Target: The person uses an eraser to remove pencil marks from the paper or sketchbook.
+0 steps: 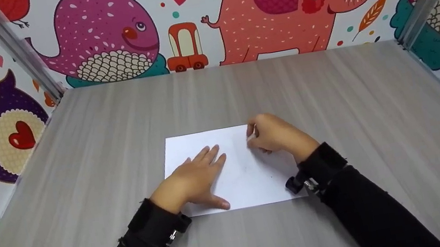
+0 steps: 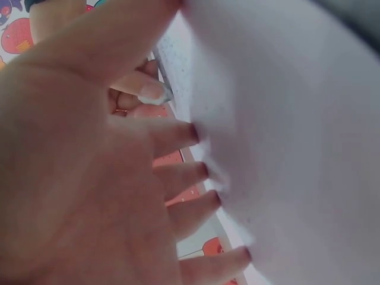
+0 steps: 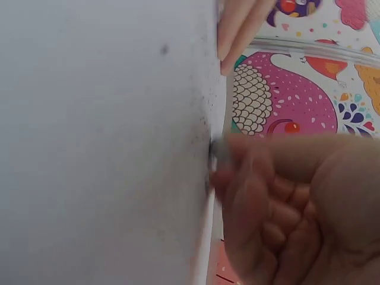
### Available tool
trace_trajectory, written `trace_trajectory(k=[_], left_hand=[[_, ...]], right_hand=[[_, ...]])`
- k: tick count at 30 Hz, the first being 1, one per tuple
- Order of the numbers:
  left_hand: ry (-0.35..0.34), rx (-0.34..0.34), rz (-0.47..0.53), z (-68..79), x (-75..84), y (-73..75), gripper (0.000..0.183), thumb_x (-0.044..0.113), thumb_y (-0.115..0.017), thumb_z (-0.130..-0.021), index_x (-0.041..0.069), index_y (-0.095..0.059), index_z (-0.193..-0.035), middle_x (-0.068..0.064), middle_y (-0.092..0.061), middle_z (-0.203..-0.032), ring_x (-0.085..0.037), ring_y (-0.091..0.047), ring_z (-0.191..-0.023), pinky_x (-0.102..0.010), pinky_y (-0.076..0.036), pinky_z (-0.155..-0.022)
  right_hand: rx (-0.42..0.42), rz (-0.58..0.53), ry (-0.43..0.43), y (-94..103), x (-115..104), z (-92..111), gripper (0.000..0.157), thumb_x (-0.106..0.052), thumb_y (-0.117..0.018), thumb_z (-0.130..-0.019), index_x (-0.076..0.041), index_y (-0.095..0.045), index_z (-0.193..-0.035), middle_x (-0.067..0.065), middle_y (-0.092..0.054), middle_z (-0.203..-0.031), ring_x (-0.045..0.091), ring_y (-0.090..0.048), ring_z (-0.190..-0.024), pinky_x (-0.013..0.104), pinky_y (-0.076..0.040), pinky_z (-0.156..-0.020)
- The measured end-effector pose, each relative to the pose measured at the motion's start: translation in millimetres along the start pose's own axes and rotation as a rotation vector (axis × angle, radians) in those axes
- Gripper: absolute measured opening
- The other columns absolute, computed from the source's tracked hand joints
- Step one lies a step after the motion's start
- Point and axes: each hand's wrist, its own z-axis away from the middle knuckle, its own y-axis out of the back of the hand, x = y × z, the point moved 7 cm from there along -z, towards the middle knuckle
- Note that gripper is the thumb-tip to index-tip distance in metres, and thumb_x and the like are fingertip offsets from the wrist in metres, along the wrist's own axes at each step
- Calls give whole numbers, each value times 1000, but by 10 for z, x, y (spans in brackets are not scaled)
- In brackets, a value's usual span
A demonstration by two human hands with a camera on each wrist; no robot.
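Note:
A white sheet of paper lies flat on the table, with faint grey smudges and small dark specks on it. My left hand rests on the paper's left part, fingers spread and thumb near the front edge; its fingertips press the sheet in the left wrist view. At the upper right of the paper, my right hand pinches a small whitish eraser with a greyed end. The eraser meets the paper among scattered dark crumbs in the right wrist view. Most of it is hidden by the fingers.
The grey wood-grain table extends around the sheet on all sides. Panels with cartoon animals, among them an elephant, stand along its back and sides. Metal corner posts hold the panels.

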Motion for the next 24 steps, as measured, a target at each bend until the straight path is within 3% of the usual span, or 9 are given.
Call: trace_trajectory(k=[9, 14, 17, 22, 24], left_hand=[[0, -1, -14, 21, -20, -3, 118, 65, -83, -84, 6, -28, -169, -17, -15, -178, -37, -13, -164, -63, -28, -125], [7, 6, -9, 33, -31, -7, 118, 65, -84, -83, 6, -29, -169, -17, -16, -178, -37, -14, -164, -63, -28, -125], [3, 12, 6, 32, -22, 3, 117, 64, -85, -83, 6, -29, -169, -17, -16, -177, -37, -14, -164, -63, -27, -125], [6, 6, 8, 25, -19, -3, 118, 64, -84, -83, 6, -29, -169, -17, -15, -178, -37, -14, -164, -63, -27, -126], [2, 10, 7, 18, -14, -4, 117, 64, -84, -83, 7, -29, -169, -17, -16, -178, -37, -14, -164, -63, -27, -125]], right_hand=[[29, 62, 35, 0, -64, -7, 9, -6, -74, -94, -5, -69, -101, 5, -60, -70, 14, -59, -53, 26, -48, -51], [-15, 37, 62, -25, -77, -14, 9, -6, -74, -93, -5, -68, -100, 3, -58, -71, 14, -57, -56, 26, -48, -52], [20, 73, 43, 32, -38, -14, 8, -4, -72, -90, -7, -68, -96, 3, -56, -74, 14, -54, -60, 27, -45, -54], [-45, 19, 53, 35, 9, -3, 8, -2, -72, -89, -3, -69, -96, 3, -56, -73, 13, -54, -56, 25, -46, -52], [-34, 48, 43, 61, 28, 0, 7, -1, -71, -88, -4, -69, -94, 3, -55, -75, 13, -53, -58, 26, -44, -53]])
